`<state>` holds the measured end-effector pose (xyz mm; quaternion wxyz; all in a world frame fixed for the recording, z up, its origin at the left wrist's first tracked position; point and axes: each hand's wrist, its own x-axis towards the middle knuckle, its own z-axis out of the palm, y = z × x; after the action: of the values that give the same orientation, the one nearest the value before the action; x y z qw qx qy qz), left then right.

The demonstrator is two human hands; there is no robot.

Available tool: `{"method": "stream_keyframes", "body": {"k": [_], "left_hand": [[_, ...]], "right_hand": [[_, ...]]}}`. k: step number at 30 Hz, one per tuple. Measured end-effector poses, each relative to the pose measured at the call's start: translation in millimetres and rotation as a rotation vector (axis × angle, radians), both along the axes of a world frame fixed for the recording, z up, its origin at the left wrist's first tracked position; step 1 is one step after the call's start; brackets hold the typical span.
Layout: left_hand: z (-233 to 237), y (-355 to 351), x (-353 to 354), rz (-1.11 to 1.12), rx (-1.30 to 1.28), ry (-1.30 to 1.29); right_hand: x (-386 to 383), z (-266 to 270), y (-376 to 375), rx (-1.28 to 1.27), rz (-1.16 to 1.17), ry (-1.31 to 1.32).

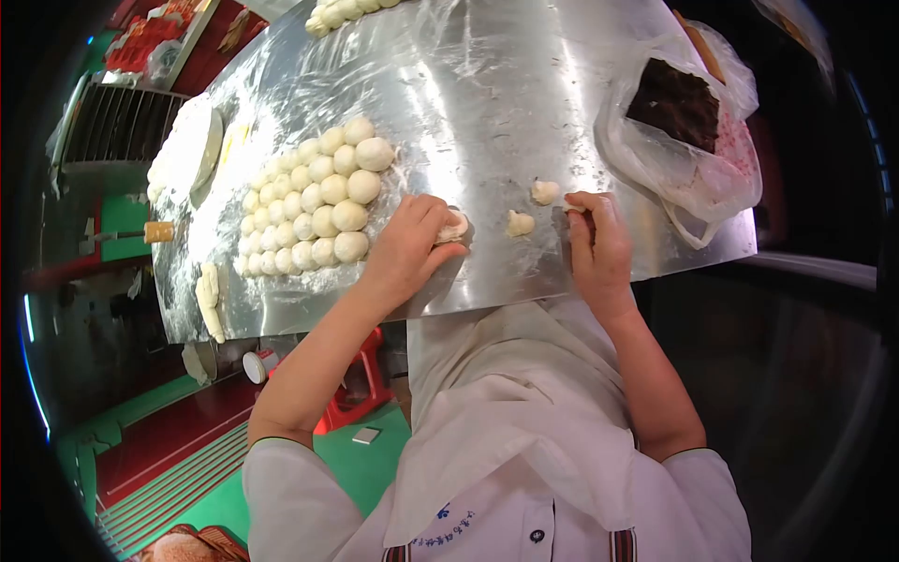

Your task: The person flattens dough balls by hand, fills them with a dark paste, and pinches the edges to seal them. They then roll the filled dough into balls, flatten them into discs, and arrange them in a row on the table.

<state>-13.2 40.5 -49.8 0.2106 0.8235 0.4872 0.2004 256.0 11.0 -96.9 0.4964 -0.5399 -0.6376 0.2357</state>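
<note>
On the metal table, my left hand (pixel 412 242) curls around a piece of dough (pixel 453 226), with the thumb and fingers on either side of it. To the right, my right hand (pixel 599 242) pinches a small bit of dough (pixel 572 205) between thumb and forefinger, mostly covered by the fingers. Between my hands lie two small torn dough lumps, an upper one (pixel 544 193) and a lower one (pixel 520 223). Left of my left hand stand close rows of round dough balls (pixel 321 170), dusted with flour.
A clear plastic bag (pixel 646 178) holding a dark red-brown block (pixel 676 105) lies at the table's right. At the left are a flour heap (pixel 183 140), a metal scraper (pixel 208 152) and a dough strip (pixel 208 302). More dough (pixel 342 13) sits at the far edge.
</note>
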Motion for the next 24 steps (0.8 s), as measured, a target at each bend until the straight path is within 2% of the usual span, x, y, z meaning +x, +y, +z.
{"method": "stream_keyframes", "body": {"k": [1, 2, 3, 5, 6, 8, 16, 18, 19, 21, 23, 24], "left_hand": [[9, 0, -1, -0.073, -0.116, 0.071], [16, 8, 1, 0.045, -0.256, 0.038], [11, 13, 6, 0.063, -0.264, 0.036], [-1, 28, 29, 0.126, 0.195, 0.096], [-10, 23, 41, 0.128, 0.192, 0.09], [-34, 9, 59, 0.038, 0.252, 0.362], [-58, 49, 48, 0.169, 0.249, 0.353], [-72, 61, 21, 0.075, 0.047, -0.303], [-58, 54, 15, 0.065, 0.043, -0.305], [-14, 25, 5, 0.221, -0.153, -0.062], [-14, 2, -6, 0.234, -0.12, 0.124], [-3, -5, -6, 0.294, -0.201, 0.077]], "right_hand": [[0, 1, 1, 0.006, -0.002, 0.0], [0, 1, -2, 0.001, 0.0, -0.004], [0, 3, -4, -0.006, 0.018, -0.005], [2, 6, -3, -0.033, 0.021, -0.025], [3, 3, -3, -0.049, 0.025, -0.016], [3, 4, -4, -0.032, 0.003, -0.012], [-2, 5, -5, 0.056, -0.046, -0.039], [1, 3, -5, 0.019, -0.038, -0.013], [2, 1, -6, 0.017, -0.048, -0.016], [5, -1, -7, -0.008, -0.018, 0.05], [0, 1, -11, -0.061, 0.001, 0.121], [-3, 5, -12, -0.117, 0.015, 0.198]]}}
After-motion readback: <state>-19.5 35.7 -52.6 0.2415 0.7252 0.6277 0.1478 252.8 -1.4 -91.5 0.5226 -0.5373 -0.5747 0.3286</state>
